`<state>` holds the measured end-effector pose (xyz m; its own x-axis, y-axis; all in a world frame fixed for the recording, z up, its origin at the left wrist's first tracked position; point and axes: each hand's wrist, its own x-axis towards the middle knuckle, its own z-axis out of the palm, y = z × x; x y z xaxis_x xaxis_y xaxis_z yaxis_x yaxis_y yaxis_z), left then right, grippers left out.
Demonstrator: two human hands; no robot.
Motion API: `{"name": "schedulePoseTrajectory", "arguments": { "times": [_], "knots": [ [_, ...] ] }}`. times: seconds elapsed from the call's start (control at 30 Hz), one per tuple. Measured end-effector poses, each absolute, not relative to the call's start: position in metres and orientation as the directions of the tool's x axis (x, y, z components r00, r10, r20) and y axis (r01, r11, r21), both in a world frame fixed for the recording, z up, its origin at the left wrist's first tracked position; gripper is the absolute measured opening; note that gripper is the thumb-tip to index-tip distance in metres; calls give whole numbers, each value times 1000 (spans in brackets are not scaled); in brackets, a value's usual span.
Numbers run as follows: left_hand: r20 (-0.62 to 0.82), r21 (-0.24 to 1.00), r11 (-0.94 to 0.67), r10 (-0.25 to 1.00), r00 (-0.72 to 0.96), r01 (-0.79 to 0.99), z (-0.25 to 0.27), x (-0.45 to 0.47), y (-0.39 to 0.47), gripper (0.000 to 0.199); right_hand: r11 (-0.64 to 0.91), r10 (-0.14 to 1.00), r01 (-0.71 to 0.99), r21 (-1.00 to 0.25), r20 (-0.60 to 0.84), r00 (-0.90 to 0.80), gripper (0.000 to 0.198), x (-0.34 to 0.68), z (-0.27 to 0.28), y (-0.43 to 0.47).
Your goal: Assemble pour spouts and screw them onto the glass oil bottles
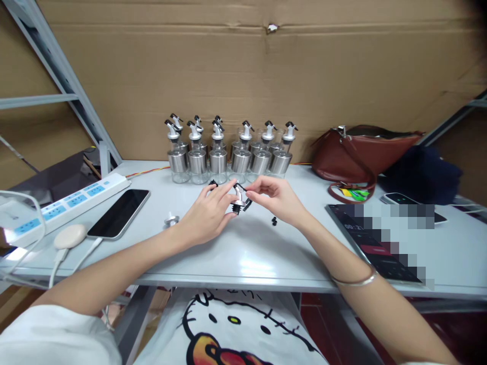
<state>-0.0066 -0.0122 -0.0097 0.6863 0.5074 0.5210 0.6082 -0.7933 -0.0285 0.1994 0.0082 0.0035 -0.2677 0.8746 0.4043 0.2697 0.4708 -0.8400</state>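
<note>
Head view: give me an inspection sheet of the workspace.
Surface: pale, glossy table, light glaring near its front edge.
Job's things: pourer spout between the hands; small black parts right of it; spouted bottles grouped behind.
Clutter: phone left; tablet and brown bag right.
Hands: left hand holds the pourer spout; right hand at its side, grip unclear.
Cables: white cable at the phone.
Surroundings: cardboard behind, metal frame left.

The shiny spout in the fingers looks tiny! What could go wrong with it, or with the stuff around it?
The silver spout might slip, since only the fingertips of the left hand seem to hold it. The small black pieces lie loose near the right hand, so a brush could scatter them. The bottles stand close behind both hands, so a bump might tip one.
</note>
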Motion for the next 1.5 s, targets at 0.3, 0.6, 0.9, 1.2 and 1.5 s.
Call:
{"name": "schedulePoseTrajectory", "arguments": {
  "times": [0.3,0.6,0.9,1.2,1.5],
  "knots": [
    [499,-1,-783,538,679,621,-11,-6,-12,22,486,868,281,-827,421,-262,22,198,4,6],
    [516,84,-792,554,653,605,-12,-9,-6,23,532,840,335,-778,435,-324,17,198,1,5],
    [527,48,-799,530,664,600,-10,-7,-11,24,526,847,323,-787,518,-118,16,197,4,6],
    [513,50,-792,543,664,609,-10,-7,-10,26,543,840,337,-769,503,-205,15,197,3,4],
    [516,63,-795,543,663,603,-11,-8,-9,25,584,811,415,-697,513,-280,14,197,5,2]
  ]
}}
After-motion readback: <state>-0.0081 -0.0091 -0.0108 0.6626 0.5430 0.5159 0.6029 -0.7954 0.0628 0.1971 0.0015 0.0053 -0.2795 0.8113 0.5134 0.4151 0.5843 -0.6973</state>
